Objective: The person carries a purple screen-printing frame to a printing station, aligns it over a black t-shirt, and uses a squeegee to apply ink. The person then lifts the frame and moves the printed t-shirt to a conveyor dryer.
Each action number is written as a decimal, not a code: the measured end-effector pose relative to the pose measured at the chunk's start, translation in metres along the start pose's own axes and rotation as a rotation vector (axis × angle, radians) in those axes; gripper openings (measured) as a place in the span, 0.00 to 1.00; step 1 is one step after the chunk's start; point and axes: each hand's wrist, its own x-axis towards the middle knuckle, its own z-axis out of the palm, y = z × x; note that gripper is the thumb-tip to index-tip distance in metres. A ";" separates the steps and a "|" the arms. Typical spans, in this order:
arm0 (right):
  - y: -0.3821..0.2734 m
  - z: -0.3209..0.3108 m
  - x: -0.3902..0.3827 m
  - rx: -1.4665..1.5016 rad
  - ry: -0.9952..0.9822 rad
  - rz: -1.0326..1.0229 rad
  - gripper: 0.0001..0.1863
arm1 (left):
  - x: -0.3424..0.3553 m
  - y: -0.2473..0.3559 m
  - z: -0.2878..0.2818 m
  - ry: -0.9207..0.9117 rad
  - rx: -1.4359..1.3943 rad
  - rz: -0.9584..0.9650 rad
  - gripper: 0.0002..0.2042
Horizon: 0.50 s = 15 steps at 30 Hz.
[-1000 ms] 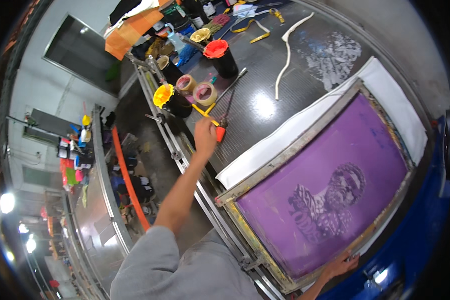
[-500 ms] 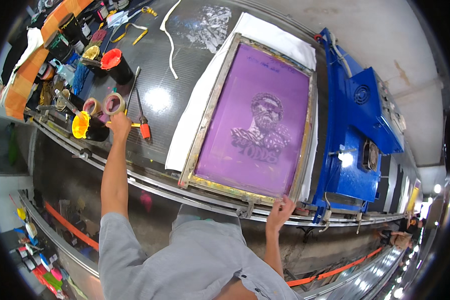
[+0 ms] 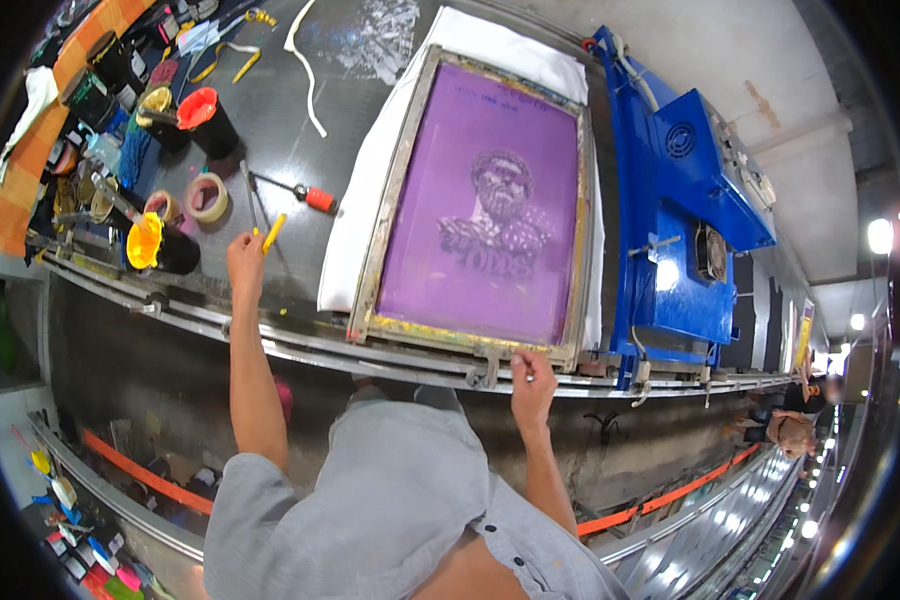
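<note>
My left hand is closed at a yellow-handled tool with a long metal shaft. A red-and-black-handled tool lies above it, beside tape rolls. A black pot of yellow ink stands left of that hand, a pot of red ink farther back. The screen frame, with purple mesh and a bearded-figure design, rests over white material. My right hand is curled at the frame's near edge, beside a metal clamp; what its fingers hold is unclear.
A blue machine stands right of the screen. More pots and tools crowd the table's left end, near a white cord. Metal rails run along the front edge. Two people are farther down the aisle at right.
My view has swung round toward the table. My left hand has left the tape roll for the yellow-handled tool, whose angle has changed. My right hand's fingers have curled more.
</note>
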 end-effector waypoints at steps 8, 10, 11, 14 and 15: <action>-0.069 0.024 0.019 0.600 -0.439 0.251 0.19 | -0.220 0.126 0.058 -0.980 -0.331 0.225 0.08; -0.081 0.035 0.022 0.619 -0.600 0.218 0.19 | -0.254 0.148 0.090 -1.288 -0.254 0.074 0.11; -0.072 0.036 0.016 0.846 -0.525 0.489 0.17 | -0.268 0.151 0.103 -1.214 -0.411 0.119 0.12; -0.050 0.021 0.022 0.723 -0.393 0.385 0.16 | -0.271 0.115 0.132 -1.014 -0.338 0.560 0.14; -0.041 0.000 0.028 0.538 -0.386 0.362 0.15 | -0.267 0.098 0.134 -0.810 -0.153 0.538 0.15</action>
